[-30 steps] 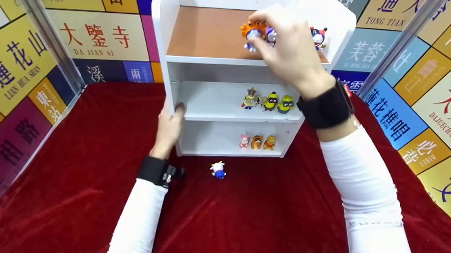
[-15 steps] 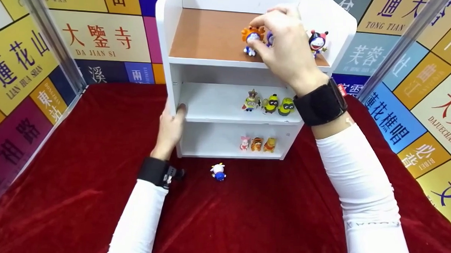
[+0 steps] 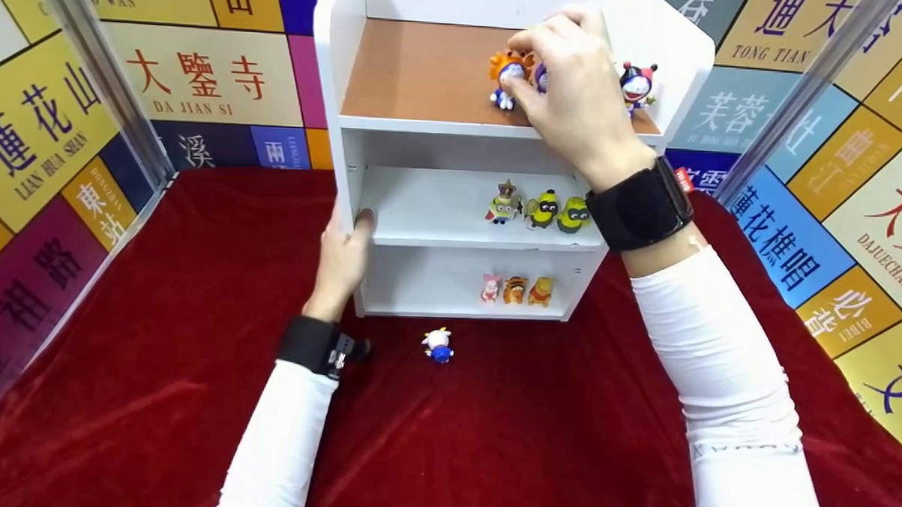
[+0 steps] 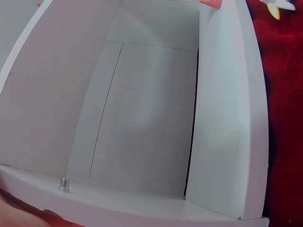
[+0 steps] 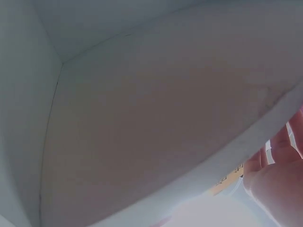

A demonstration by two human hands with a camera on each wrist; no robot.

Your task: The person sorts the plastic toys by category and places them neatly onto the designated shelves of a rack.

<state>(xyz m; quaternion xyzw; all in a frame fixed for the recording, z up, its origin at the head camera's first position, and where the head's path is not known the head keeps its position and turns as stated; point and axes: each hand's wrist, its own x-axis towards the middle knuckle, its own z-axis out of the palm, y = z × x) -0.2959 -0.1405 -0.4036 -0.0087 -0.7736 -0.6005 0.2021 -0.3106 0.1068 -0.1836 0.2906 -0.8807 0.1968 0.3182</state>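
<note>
In the head view, my right hand is over the top shelf and pinches a small Doraemon-like figurine with an orange headpiece between thumb and fingers. The figurine is upright, at or very near the brown shelf surface. Just behind my fingers a purple figurine shows in part. To the right stands a figurine with a red-and-black hood. My left hand grips the left side panel of the white shelf unit, its thumb on the front edge and the other fingers hidden.
Three yellow minion figurines stand on the middle shelf. Piglet, Tigger and Pooh figurines line the bottom one. A white-and-blue cow figurine lies on the red cloth before the unit.
My right hand has lowered the orange-headed figurine slightly and brought it upright, then shifted it a little right. The left hand keeps its hold on the side panel.
</note>
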